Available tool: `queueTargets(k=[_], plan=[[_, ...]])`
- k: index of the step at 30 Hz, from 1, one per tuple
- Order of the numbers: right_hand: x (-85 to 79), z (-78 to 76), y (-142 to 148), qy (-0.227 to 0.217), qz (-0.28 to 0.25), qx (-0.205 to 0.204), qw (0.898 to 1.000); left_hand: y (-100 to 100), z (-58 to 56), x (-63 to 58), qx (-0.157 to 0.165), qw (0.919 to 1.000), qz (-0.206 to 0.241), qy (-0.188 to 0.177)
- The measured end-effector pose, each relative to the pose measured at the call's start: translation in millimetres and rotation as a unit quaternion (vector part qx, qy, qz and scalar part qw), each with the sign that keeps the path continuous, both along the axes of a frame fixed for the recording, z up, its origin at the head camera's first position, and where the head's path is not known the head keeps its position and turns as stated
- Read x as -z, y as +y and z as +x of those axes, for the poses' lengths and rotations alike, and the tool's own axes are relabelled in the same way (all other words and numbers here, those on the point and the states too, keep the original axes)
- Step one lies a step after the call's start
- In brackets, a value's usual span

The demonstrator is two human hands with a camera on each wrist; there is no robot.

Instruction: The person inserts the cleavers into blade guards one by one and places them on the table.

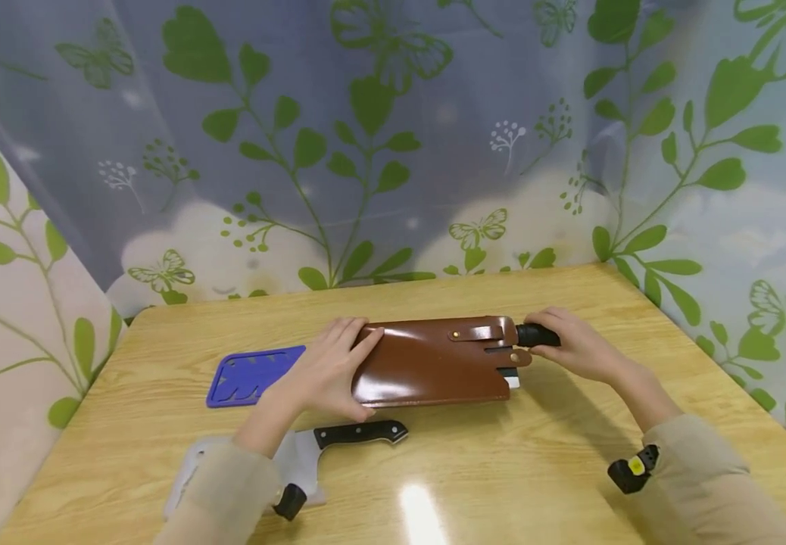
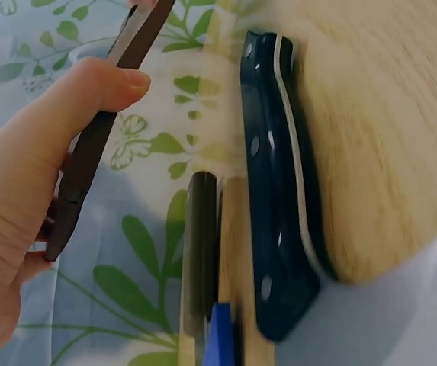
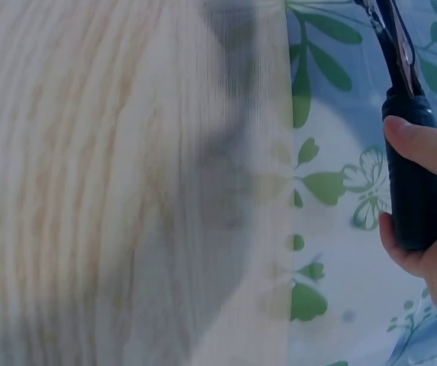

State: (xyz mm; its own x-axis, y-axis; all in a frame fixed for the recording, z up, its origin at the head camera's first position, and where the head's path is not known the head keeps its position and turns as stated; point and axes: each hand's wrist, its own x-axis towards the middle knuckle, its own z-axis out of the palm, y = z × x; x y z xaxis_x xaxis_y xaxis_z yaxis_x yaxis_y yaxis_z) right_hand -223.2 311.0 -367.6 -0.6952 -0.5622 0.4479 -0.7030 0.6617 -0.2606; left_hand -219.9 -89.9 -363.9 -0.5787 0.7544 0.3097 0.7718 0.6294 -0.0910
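A brown leather sheath (image 1: 427, 367) is held up off the table in the head view, with a snap strap at its right end. My left hand (image 1: 332, 371) grips its left end, thumb on one face in the left wrist view. My right hand (image 1: 580, 344) holds the black handle (image 1: 536, 334) that sticks out of the sheath's right end; the right wrist view shows fingers wrapped around this handle (image 3: 416, 183). The sheath hides most of the blade, and a pale edge shows at its mouth. Below my left hand lies a cleaver (image 1: 359, 433) with a black riveted handle (image 2: 279, 168).
A blue flat piece with a leaf pattern (image 1: 246, 378) lies behind the left forearm. Under the cleaver's blade is a pale flat piece (image 1: 182, 477), partly covered by the sleeve. A dark cylinder (image 2: 201, 244) of unclear kind shows in the left wrist view. Patterned curtains (image 1: 393, 189) border the wooden table (image 1: 536, 469).
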Motion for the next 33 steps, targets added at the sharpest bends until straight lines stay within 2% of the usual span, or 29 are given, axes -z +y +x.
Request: queueTargets(k=[4,13,20,24,27,30,33], plan=[[-1.7,0.9,5,-0.002,-0.005,0.001,1.000,4,0.0,3.0,0.001,1.0000,0.006,-0.001],[-0.8,1.0,9,-0.020,0.000,0.018,1.000,1,0.1,9.0,-0.011,0.9986,0.000,-0.052],[-0.8,5.5,3,-0.008,-0.005,0.012,1.000,6,0.3,5.7,-0.011,0.9994,-0.002,-0.033],[-4.6,5.9,-2,-0.018,-0.018,0.020,0.999,11,-1.5,2.6,-0.005,0.9996,0.010,-0.028],[-6.2,7.0,-2,-0.045,-0.020,0.035,0.998,12,-2.0,2.7,-0.005,0.9995,0.008,-0.031],[-5.5,9.1,-2,-0.100,-0.027,0.045,0.994,11,-1.0,3.5,-0.003,0.9994,0.005,-0.033],[-5.0,12.0,-2,-0.160,-0.052,0.056,0.984,12,0.1,4.5,-0.004,0.9994,0.005,-0.033]])
